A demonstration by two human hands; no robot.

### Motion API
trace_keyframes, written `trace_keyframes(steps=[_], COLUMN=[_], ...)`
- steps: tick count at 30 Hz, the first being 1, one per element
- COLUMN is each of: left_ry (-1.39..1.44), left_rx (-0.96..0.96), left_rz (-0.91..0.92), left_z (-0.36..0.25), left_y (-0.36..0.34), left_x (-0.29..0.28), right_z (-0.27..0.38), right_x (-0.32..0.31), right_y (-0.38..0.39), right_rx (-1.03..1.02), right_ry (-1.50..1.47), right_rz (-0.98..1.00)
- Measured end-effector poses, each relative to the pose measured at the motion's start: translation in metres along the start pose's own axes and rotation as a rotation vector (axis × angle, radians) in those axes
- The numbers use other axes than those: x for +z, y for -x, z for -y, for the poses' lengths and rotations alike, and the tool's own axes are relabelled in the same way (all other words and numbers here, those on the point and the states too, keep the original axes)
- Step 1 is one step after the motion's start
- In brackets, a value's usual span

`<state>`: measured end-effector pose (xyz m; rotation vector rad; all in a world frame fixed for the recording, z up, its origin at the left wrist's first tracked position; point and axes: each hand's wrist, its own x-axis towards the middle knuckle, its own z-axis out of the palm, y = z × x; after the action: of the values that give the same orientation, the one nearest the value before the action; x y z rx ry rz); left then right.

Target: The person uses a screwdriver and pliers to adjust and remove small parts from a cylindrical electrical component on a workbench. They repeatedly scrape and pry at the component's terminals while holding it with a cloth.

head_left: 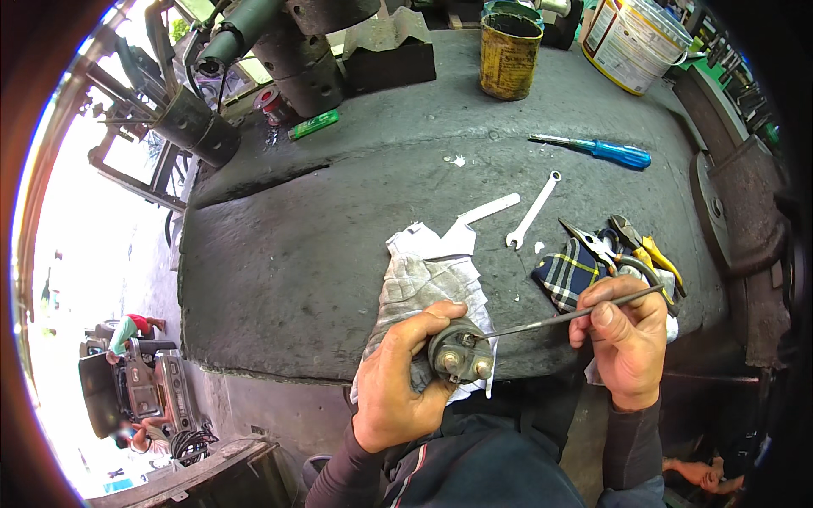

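Head view, items as we find them at our dark, grimy workbench (339, 254).

Our left hand (398, 385) is wrapped around a small round grey metal part with brass-coloured terminal studs (457, 351), held just off the bench's near edge, over a dirty white rag (423, 279) that drapes from the benchtop down behind the part.

Our right hand (622, 339) pinches a thin grey metal rod (567, 317) between thumb and fingertips; the rod slants down to the left, and its tip touches the top of the round part.

Beyond the rag: a flat white strip (489, 208) and a small silver open-ended spanner (533, 210), lying near each other.

By the right hand: a dark plaid cloth (566, 273), with yellow-handled pliers (648, 250) just beside it.

Farther back: a blue-handled screwdriver (603, 151), a rusty yellow tin can (509, 52), a white plastic bucket (635, 38) at the far right corner, and a green lighter (313, 124) at the far left.
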<state>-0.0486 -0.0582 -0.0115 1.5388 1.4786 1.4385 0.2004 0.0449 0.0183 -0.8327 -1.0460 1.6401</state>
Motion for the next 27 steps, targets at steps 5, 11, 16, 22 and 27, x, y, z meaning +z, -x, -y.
trace_keyframes(steps=[5, 11, 16, 22, 27], left_ry=[-0.039, -0.039, -0.069, -0.008, -0.037], left_rx=[0.015, 0.010, 0.026, 0.007, -0.008], left_rz=[0.023, 0.089, 0.086, 0.017, 0.028], left_z=[0.000, 0.001, 0.001, 0.001, 0.000], left_y=[-0.002, -0.005, -0.006, -0.005, -0.005], left_x=[-0.002, -0.006, -0.006, -0.002, -0.003], right_z=[0.000, -0.001, -0.004, -0.024, -0.028], right_x=[-0.003, 0.000, 0.001, 0.004, 0.001], right_y=[0.004, 0.007, 0.022, 0.041, 0.044], right_rx=[-0.076, -0.171, -0.267, -0.228, -0.279], right_ry=[0.001, 0.058, 0.138, 0.025, 0.082], right_rz=[0.086, 0.088, 0.065, 0.008, 0.035])
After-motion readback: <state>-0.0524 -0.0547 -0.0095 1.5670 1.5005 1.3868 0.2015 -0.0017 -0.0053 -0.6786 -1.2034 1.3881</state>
